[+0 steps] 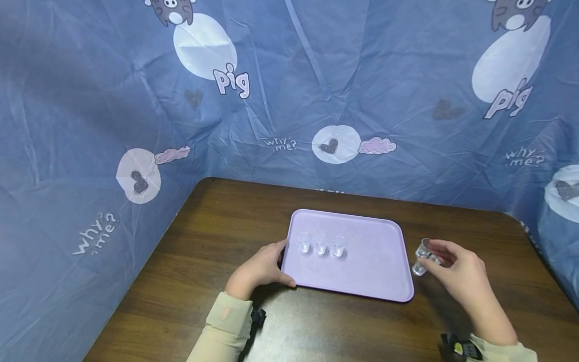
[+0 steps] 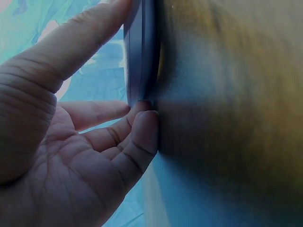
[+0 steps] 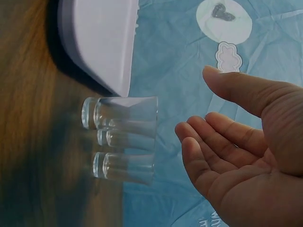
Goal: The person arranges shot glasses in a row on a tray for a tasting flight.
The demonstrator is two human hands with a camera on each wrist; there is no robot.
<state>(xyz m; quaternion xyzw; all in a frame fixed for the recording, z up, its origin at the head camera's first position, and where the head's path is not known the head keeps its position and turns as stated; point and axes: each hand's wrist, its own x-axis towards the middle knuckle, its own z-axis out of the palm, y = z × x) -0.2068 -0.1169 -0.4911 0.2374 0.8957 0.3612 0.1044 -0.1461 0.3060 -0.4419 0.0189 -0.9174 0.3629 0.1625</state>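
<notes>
A lilac tray [image 1: 375, 264] lies on the table with three small clear shot glasses in a row on its left half: a left glass [image 1: 304, 245], a middle glass [image 1: 320, 246] and a right glass [image 1: 339, 247]. My left hand [image 1: 258, 269] holds the tray's near left corner, thumb at the front edge and fingers along the left side. Right of the tray, my right hand [image 1: 466, 271] hovers by more shot glasses [image 1: 419, 269]. In the right wrist view three upright glasses [image 3: 127, 116] stand close together; the thumb and fingers are spread apart from their rims, holding nothing.
The brown wooden table [image 1: 217, 221] surrounds the tray. A blue printed cloth [image 1: 280, 90] hangs behind the table and along its sides. In the right wrist view the tray's corner [image 3: 102, 42] lies close beside the nearest glass.
</notes>
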